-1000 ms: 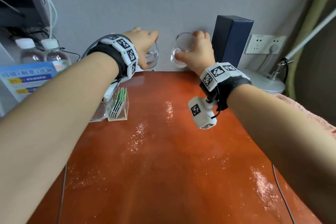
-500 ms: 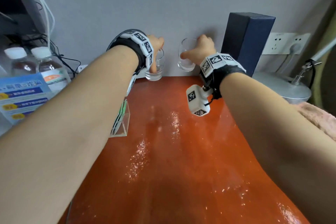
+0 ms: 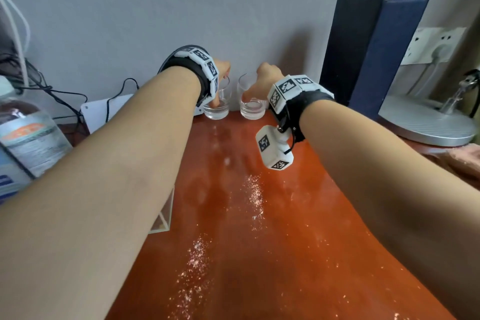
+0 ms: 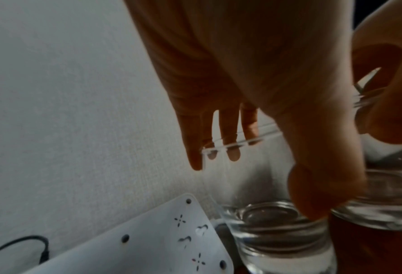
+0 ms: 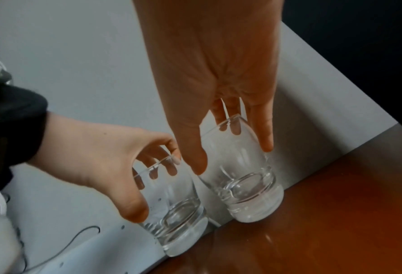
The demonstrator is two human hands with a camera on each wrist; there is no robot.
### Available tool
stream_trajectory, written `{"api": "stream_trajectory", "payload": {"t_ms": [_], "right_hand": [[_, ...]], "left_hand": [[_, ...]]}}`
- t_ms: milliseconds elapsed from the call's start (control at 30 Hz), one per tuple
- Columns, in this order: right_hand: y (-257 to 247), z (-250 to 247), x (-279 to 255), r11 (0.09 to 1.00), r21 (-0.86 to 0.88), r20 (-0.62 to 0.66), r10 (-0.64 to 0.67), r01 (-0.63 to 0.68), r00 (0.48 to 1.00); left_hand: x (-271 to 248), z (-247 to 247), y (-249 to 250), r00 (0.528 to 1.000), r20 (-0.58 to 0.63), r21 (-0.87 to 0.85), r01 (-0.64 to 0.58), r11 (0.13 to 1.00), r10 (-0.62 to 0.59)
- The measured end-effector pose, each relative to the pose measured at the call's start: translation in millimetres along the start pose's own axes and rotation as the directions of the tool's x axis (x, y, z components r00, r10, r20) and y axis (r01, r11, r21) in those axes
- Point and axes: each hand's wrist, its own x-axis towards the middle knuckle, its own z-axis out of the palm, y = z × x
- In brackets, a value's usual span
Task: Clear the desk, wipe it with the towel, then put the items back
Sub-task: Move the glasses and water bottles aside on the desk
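Two upright glasses at the desk's (image 3: 259,215) back edge, one in each of your hands.

Your left hand (image 5: 96,153) wraps the left glass (image 5: 176,218), thumb in front and fingers behind; just right of it your right hand (image 5: 218,74) clasps the right glass (image 5: 244,187) likewise. Both stand by the wall, left of the dark blue box (image 3: 371,52), so each hand releases straight upward.

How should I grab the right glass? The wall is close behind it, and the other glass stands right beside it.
Take the right glass by its upper wall from above, as the right hand does: thumb in front, fingers behind the rim. It stands upright near the wall beside the left glass, so top access looks freest.
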Motion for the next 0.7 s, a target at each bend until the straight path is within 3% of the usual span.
{"api": "stream_trajectory", "payload": {"t_ms": [267, 400, 700], "right_hand": [[-8, 12, 13, 0.999, -0.033, 0.084, -0.006, 0.009, 0.996], [-6, 16, 16, 1.0, -0.001, 0.137, -0.013, 0.013, 0.991], [11, 22, 10, 0.998, 0.044, 0.108, 0.03, -0.035, 0.994]], "left_hand": [[18, 25, -3, 0.998, -0.049, -0.065, 0.029, 0.997, -0.032], [20, 27, -7, 0.999, 0.01, -0.096, 0.05, 0.994, -0.049], [20, 39, -17, 0.99, -0.101, -0.222, 0.077, 0.972, -0.101]]}}
